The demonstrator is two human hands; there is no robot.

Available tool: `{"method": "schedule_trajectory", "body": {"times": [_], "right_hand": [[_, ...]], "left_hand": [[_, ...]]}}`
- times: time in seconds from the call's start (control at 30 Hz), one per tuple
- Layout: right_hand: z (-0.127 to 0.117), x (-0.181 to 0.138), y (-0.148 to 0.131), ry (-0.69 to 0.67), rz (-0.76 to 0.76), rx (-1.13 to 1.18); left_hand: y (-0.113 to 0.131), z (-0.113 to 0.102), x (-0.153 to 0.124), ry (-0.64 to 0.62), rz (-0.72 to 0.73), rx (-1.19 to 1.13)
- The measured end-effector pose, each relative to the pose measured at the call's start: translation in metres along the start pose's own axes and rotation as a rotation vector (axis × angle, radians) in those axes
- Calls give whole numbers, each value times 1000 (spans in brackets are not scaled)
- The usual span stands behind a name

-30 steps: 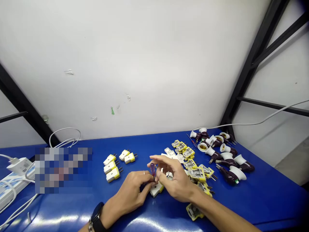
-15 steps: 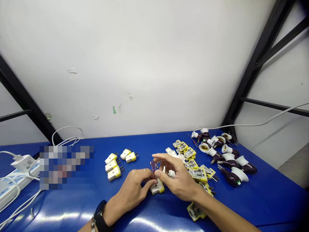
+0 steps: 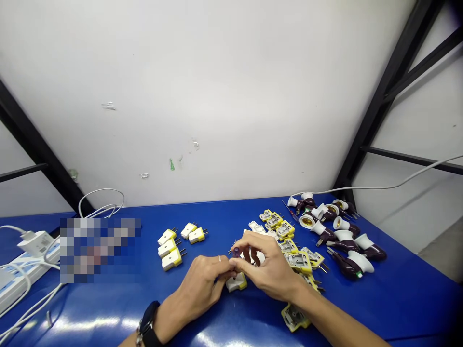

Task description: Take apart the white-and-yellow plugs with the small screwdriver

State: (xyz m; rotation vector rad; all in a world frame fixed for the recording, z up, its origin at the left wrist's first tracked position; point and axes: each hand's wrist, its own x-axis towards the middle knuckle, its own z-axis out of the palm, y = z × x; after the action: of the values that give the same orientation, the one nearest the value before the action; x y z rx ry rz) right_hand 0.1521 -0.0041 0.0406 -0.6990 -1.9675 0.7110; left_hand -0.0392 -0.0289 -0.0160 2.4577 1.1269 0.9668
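Both my hands meet low in the middle of a blue table. My left hand (image 3: 202, 282) grips a white-and-yellow plug (image 3: 237, 283) from the left, its fingers partly hiding it. My right hand (image 3: 265, 269) pinches a small purple-handled screwdriver (image 3: 236, 251) by the handle, and its tip is hidden among my fingers. Just behind my right hand lies a heap of opened yellow-and-white plug parts (image 3: 294, 255). Several assembled plugs (image 3: 169, 249) stand to the left of my left hand.
On the blue table (image 3: 405, 299), dark-handled lamp holders (image 3: 343, 241) lie at the right, with a thin red-handled screwdriver (image 3: 289, 210) beside them. A power strip (image 3: 29, 270) and white cables sit at the left. A pixelated patch (image 3: 99, 250) hides part of the table.
The purple handle has tipped lower and shifted right, with my right fingers now closed over it. My hands have drawn closer together, and the view has shifted slightly.
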Motion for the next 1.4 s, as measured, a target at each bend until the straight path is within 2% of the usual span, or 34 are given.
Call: {"method": "schedule_trajectory", "body": {"times": [0.23,0.47,0.63,0.87,0.97,1.1,1.17,1.23,1.4], "right_hand": [[-2,-1,-1,-15,-14,4],[-1,0,3,114,-66,-58],[-1,0,3,51,-37,-39],[3,0,8,125,12,-44],[-3,2,10,192,78,48],[-25,10,14,399,143,143],[-38,14,17,452,159,97],[-51,17,21,435,183,-21],[-79,18,38,143,372,-583]], "left_hand": [[1,-1,1,-13,-17,-20],[3,-2,3,-20,-29,-46],[3,-2,2,-13,-44,-36],[2,-1,2,-18,-70,-62],[3,-1,2,-2,-79,-41],[4,-5,2,-64,-87,10],[1,-10,3,-107,-113,58],[-5,-19,4,-122,-154,136],[-32,-45,6,-39,-266,477]]}}
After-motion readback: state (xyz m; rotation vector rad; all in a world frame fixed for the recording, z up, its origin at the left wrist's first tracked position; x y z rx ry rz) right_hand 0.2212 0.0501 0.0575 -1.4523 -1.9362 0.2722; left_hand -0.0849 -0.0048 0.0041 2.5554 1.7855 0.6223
